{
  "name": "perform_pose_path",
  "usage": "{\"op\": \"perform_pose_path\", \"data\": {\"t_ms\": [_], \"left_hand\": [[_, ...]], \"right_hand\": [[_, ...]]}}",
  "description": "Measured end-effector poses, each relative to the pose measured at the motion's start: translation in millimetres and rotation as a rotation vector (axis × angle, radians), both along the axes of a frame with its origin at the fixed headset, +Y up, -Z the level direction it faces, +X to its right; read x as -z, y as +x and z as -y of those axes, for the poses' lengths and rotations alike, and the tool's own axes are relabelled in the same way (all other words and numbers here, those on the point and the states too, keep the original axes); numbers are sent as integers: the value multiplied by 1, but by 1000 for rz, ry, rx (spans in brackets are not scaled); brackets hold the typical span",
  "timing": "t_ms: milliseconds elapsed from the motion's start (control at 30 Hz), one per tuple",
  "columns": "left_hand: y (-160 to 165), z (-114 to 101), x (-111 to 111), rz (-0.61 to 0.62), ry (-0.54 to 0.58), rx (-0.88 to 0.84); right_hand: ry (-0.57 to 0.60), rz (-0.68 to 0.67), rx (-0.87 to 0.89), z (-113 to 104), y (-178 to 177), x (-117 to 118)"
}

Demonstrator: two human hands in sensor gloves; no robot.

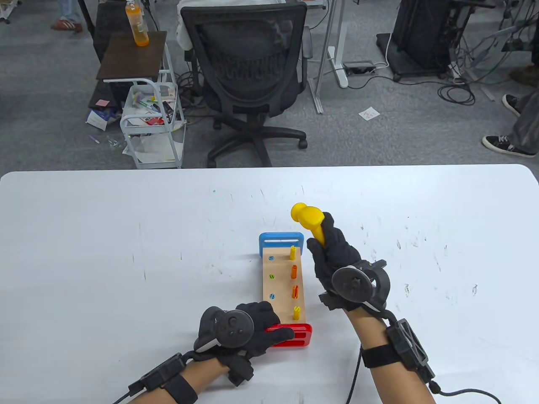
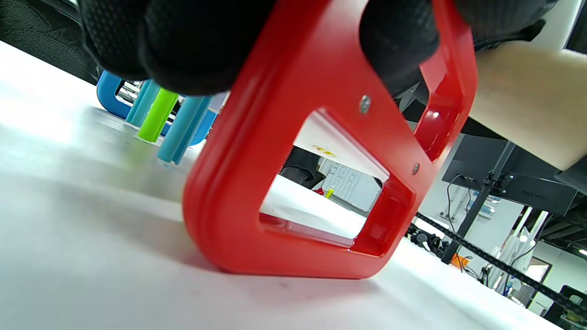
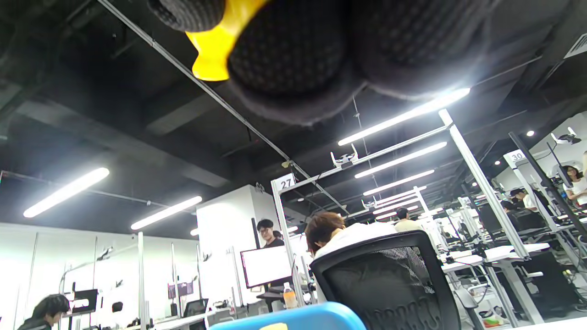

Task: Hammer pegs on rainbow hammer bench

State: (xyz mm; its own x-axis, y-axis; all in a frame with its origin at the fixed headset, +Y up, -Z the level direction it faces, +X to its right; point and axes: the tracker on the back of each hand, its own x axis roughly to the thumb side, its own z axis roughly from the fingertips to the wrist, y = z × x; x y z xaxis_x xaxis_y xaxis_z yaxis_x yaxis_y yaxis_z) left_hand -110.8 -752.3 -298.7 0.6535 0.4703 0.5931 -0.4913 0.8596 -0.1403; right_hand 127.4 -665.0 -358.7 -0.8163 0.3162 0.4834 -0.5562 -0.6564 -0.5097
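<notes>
The right hand (image 1: 337,256) grips the yellow hammer (image 1: 309,219) raised just right of the bench (image 1: 283,286), whose long axis runs away from the person on the tabletop (image 1: 126,235), four pegs (image 1: 294,283) standing along its nearer right edge, while the left hand (image 1: 248,326) presses its red end (image 1: 301,334).

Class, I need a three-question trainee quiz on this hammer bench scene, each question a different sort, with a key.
1. True or false: the right hand holds the yellow hammer raised above the bench.
2. Which end frame does the left hand press on: A red, B blue?
3. Fill in: the pegs standing tall are in the bench's ____ row in the table view.

Key: 1 true; 2 A; 3 right.
</notes>
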Motion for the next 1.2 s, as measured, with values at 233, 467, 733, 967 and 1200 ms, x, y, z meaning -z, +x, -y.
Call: {"op": "perform_pose_path", "data": {"t_ms": [233,467,733,967,1200], "left_hand": [[0,0,0,-3,-2,0],[0,-1,-1,-5,-4,-2],[0,-1,-1,-5,-9,-2],[0,-1,-1,-6,-9,-2],[1,-1,0,-5,-10,-3]], "right_hand": [[-563,-41,-405,27,-7,23],[-84,3,-96,10,-5,6],[16,-30,-154,23,-7,2],[-140,17,-177,23,-14,10],[0,-20,-93,15,-6,2]]}}
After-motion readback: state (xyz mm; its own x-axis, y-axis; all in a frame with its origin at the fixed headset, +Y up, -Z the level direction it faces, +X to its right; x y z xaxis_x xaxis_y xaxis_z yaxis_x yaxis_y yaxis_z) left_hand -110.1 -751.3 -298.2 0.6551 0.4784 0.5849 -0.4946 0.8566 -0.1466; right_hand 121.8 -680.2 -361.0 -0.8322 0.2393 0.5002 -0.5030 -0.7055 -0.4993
